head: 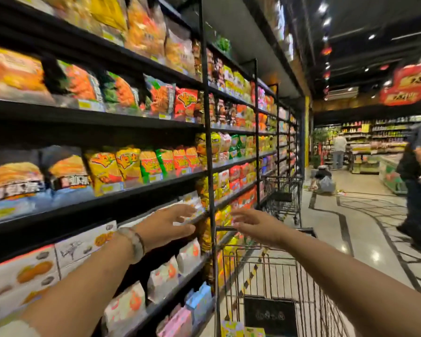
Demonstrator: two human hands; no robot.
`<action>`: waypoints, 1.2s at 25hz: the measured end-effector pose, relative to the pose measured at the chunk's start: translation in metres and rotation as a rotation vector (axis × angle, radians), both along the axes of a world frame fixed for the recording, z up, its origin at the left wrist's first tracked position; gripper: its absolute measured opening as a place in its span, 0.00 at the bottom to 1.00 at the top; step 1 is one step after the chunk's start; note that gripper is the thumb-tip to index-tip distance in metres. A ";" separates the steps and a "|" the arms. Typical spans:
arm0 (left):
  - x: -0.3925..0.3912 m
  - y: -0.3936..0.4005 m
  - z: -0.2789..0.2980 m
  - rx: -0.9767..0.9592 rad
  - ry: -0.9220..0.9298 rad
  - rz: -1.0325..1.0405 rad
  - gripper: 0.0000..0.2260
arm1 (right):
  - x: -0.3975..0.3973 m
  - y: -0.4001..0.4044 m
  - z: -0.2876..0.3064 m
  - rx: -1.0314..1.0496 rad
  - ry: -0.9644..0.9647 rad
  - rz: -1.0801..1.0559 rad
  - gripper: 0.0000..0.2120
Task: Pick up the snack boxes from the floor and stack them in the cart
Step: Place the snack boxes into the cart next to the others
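Observation:
Both my arms reach forward over the black wire cart (272, 263) in a shop aisle. My left hand (167, 223), with a pale bangle on the wrist, is held with fingers spread and holds nothing, just in front of the shelf edge. My right hand (255, 224) hovers above the cart's far rim, fingers straight and empty. At the bottom edge, snack boxes (241, 330) with yellow-green tops show inside the cart. No boxes on the floor are in view near me.
Tall black shelves (95, 117) packed with snack bags and white boxes line the left. A second cart (283, 195) stands further down the aisle. A person (418, 181) walks at the right; another crouches (322, 180) on the glossy floor far ahead.

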State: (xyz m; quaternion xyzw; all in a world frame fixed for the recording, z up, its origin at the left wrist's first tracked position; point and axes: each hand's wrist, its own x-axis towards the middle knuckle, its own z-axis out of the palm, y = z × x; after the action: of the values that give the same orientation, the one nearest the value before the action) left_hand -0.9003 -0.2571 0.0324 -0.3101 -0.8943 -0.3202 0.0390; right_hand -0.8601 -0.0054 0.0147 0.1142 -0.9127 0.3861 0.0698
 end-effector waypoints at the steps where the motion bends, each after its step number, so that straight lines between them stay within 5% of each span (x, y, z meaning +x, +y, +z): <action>1: 0.013 -0.013 0.009 0.021 -0.004 0.033 0.15 | 0.001 -0.009 0.009 0.006 0.017 0.041 0.21; 17: 0.391 -0.172 0.034 -0.197 -0.024 0.927 0.20 | 0.153 -0.241 0.040 0.056 0.188 0.911 0.18; 30: 0.828 -0.186 0.057 -0.256 -0.104 1.725 0.21 | 0.507 -0.454 0.041 -0.057 0.116 1.608 0.18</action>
State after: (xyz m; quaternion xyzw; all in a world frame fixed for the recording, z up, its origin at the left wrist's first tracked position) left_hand -0.0726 -0.4427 0.0898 0.4879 -0.8468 -0.0900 0.1918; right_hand -0.3530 -0.4590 0.0562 0.7540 -0.5360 0.3349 -0.1793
